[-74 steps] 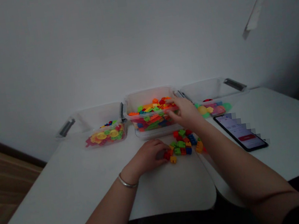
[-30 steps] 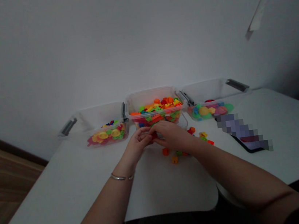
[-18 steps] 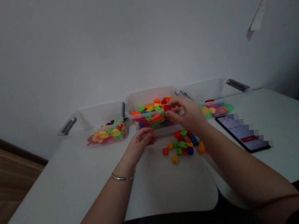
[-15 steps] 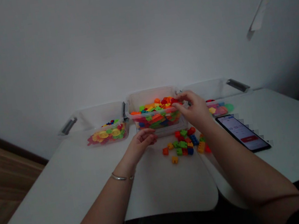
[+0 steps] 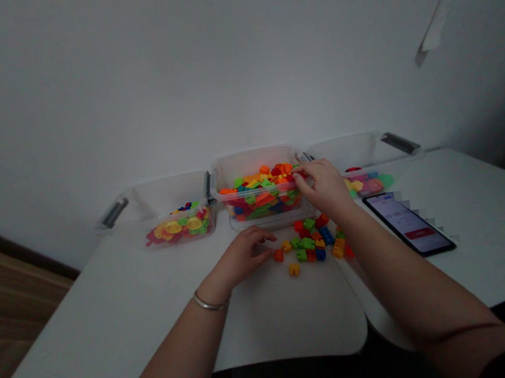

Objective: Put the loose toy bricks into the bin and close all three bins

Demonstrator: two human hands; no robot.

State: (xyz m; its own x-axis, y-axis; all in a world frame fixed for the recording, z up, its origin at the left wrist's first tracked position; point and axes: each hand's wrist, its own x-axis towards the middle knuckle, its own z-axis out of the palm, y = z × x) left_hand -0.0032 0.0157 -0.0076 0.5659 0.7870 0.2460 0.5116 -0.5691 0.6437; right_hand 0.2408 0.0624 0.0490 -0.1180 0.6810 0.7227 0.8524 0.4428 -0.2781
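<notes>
View from the head, looking down over a white table (image 5: pixel 90 334) set against a pale wall (image 5: pixel 171 69). Left hand (image 5: pixel 245 255): low over the table, thumb and fingers spread in a wide gap, just beside an orange-red block (image 5: pixel 278 255); contact with the block impossible to tell. Silver bracelet (image 5: pixel 211 306) around the left wrist. Right hand (image 5: pixel 327 188): at the right part of the front rim of the middle bin (image 5: pixel 253 161), thumb and index finger narrowly set; any piece between the fingertips impossible to tell against the coloured contents. Middle bin: clear plastic, open, filled with mixed blocks (image 5: pixel 261 183) in orange, red, yellow, green and blue. Loose blocks (image 5: pixel 307 244): a cluster on the table in front of the middle bin, between the left hand and the right forearm, with a yellow block (image 5: pixel 294 269) nearest the viewer. To the left of the middle bin, a clear bin (image 5: pixel 169 190) of yellow, pink and green pieces; to the right, another clear bin (image 5: pixel 345 152), partly behind the right hand. Phone (image 5: pixel 408 224): flat on the table, right of the right forearm, screen lit.
</notes>
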